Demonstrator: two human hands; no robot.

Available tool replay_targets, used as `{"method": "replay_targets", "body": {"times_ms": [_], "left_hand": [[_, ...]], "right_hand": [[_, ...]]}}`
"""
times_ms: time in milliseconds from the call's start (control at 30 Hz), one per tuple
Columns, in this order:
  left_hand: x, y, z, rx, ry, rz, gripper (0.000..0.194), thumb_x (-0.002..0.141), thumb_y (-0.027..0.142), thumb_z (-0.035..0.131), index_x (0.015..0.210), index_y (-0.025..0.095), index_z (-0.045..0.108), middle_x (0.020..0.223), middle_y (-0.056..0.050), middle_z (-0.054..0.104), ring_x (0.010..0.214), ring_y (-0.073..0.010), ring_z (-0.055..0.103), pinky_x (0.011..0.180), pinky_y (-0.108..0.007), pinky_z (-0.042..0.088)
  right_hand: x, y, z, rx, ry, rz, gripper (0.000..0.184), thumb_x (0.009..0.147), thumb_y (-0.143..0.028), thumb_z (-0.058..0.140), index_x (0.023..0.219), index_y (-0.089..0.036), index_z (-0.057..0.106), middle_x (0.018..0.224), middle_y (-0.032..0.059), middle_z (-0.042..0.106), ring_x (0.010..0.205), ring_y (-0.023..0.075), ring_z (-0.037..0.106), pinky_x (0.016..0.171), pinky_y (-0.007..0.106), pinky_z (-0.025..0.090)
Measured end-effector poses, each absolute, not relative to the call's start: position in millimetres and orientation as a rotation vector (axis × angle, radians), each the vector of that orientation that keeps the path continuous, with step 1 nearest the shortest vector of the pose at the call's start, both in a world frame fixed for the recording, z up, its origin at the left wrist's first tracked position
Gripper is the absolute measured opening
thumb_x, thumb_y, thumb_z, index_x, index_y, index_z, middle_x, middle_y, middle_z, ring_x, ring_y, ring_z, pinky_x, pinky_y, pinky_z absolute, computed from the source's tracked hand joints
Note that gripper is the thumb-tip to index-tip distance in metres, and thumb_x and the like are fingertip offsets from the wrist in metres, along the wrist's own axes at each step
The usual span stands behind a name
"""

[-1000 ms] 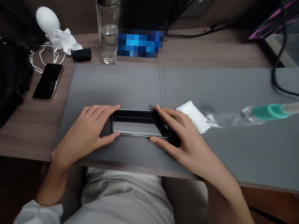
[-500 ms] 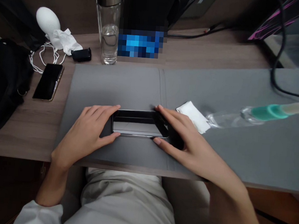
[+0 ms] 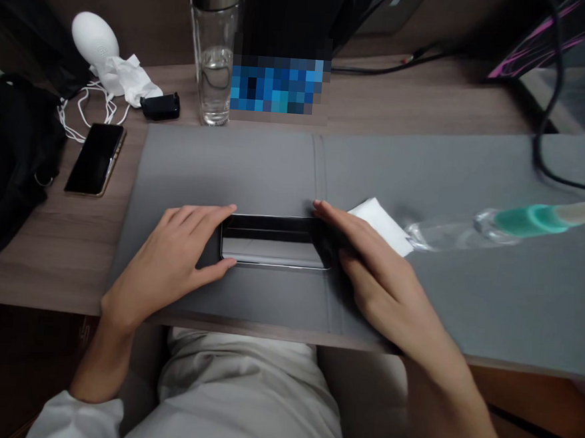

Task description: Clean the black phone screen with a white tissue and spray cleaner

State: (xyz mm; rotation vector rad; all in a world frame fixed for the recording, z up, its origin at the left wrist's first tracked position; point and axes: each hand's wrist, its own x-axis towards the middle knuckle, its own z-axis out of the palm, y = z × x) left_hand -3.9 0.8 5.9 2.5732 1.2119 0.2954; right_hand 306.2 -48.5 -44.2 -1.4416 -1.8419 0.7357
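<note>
1. Wrinkly whitish sleeve [image 3: 78, 417] around 7:30, kinda loose and bunched up
2. Light grey clothing [image 3: 239, 402] at 6 o'clock, creased all over
3. Bare hands [image 3: 172, 254], bare forearms [image 3: 437, 369] too

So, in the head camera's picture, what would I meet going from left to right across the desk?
Gold-edged phone, left hand, second phone, right hand, clear bottle with a green part.

On the mat [image 3: 226, 167], a phone [image 3: 275, 241] sits between left hand [image 3: 175, 251] and right hand [image 3: 383, 279]; from it, a tissue [image 3: 383, 226], then a bottle [image 3: 527, 221], lie toward three o'clock; on the desk [image 3: 405, 100], a second phone [image 3: 93, 162] at ten, a flask [image 3: 216, 53] at eleven.
</note>
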Motion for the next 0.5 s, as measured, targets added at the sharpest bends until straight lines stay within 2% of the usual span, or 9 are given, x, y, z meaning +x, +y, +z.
{"method": "replay_targets", "body": {"times_ms": [167, 500], "left_hand": [[-3.4, 0.3, 6.7, 2.586, 1.213, 0.280, 0.062, 0.104, 0.040, 0.067, 0.158, 0.024, 0.042, 0.154, -0.009, 0.061, 0.140, -0.0282, 0.057, 0.115, -0.044, 0.043], [-3.9, 0.9, 5.9, 2.587, 1.216, 0.299, 0.063, 0.104, 0.040, 0.068, 0.159, 0.024, 0.043, 0.152, -0.009, 0.062, 0.138, -0.0284, 0.058, 0.115, -0.045, 0.044]], "right_hand": [[304.1, -47.0, -44.0, -1.449, -1.949, 0.653, 0.071, 0.099, -0.012, 0.038, 0.165, -0.038, 0.041, 0.165, 0.0024, 0.052, 0.153, 0.0285, 0.049, 0.128, 0.061, 0.039], [303.0, -45.6, -47.2, -1.471, -2.040, 0.541, 0.076, 0.095, -0.008, 0.037, 0.166, -0.033, 0.038, 0.162, 0.0071, 0.054, 0.149, 0.0286, 0.052, 0.125, 0.057, 0.044]]}}
